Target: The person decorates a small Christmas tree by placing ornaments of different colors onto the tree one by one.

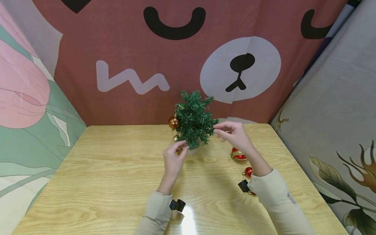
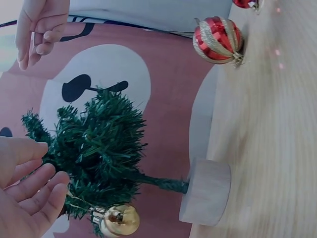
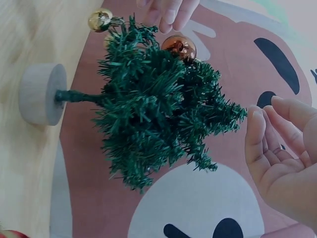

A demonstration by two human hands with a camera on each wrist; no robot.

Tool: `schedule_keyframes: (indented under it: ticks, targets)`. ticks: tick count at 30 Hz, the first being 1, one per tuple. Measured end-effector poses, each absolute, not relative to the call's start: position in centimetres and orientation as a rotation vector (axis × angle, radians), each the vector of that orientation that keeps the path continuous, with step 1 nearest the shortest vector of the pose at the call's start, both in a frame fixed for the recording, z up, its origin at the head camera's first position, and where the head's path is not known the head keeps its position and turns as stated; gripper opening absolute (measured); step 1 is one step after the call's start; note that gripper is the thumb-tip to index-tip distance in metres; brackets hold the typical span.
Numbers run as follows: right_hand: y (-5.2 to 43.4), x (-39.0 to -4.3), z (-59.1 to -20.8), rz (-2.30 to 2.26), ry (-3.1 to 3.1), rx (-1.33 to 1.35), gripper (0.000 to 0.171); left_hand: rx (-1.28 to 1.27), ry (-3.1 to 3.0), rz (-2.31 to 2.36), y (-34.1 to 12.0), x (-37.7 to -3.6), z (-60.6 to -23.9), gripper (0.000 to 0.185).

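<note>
A small green artificial tree (image 1: 194, 119) stands on a round wooden base (image 1: 192, 151) at the back of the table. A copper ball (image 1: 174, 122) and a small gold ball (image 1: 176, 137) hang on its left side. My left hand (image 1: 180, 148) hovers by the lower left branches; in the left wrist view its fingers (image 2: 29, 191) lie straight and hold nothing, just above the gold ball (image 2: 119, 220). My right hand (image 1: 219, 132) floats beside the tree's right side. In the right wrist view its palm (image 3: 282, 148) is bare and its fingers relaxed, near the treetop (image 3: 233, 114).
A red ornament with gold stripes (image 1: 238, 154) and a small red ball (image 1: 248, 172) lie on the wooden table (image 1: 117, 169), right of the tree, under my right forearm. A cloth backdrop with a bear face (image 1: 241, 68) closes off the back; printed cloths hang on both sides.
</note>
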State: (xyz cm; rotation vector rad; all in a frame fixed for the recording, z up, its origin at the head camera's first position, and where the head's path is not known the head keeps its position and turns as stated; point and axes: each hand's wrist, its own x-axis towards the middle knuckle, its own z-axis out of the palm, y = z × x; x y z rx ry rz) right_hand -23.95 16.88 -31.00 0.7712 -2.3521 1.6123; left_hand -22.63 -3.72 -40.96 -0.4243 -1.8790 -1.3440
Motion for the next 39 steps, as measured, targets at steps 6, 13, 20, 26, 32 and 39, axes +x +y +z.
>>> schedule_keyframes:
  ticks: [6,13,20,26,32,39]
  targets:
    - [18.1,-23.3,-32.2,1.656,-2.354,0.733,0.016,-0.430,-1.930,-1.302,-3.2,-22.9,-41.5,0.019]
    - [19.5,-21.8,-33.6,1.730,-2.375,0.610,0.019,-0.471,-2.011,-1.268,-2.7,-23.1,-41.9,0.021]
    - [21.0,-20.5,-35.2,1.809,-2.373,0.520,0.020,-0.450,-2.080,-1.231,-2.5,-23.3,-42.2,0.022]
    - [22.1,-19.7,-36.8,1.858,-2.402,0.456,0.016,-0.433,-2.118,-1.205,-2.3,-23.5,-42.3,0.023]
    - [23.2,-18.8,-38.3,1.824,-2.440,0.419,0.016,-0.430,-2.137,-1.200,-2.2,-23.5,-42.3,0.024]
    - [24.3,-17.9,-39.9,1.849,-2.458,0.345,0.014,-0.403,-2.180,-1.145,-2.1,-23.7,-42.5,0.023]
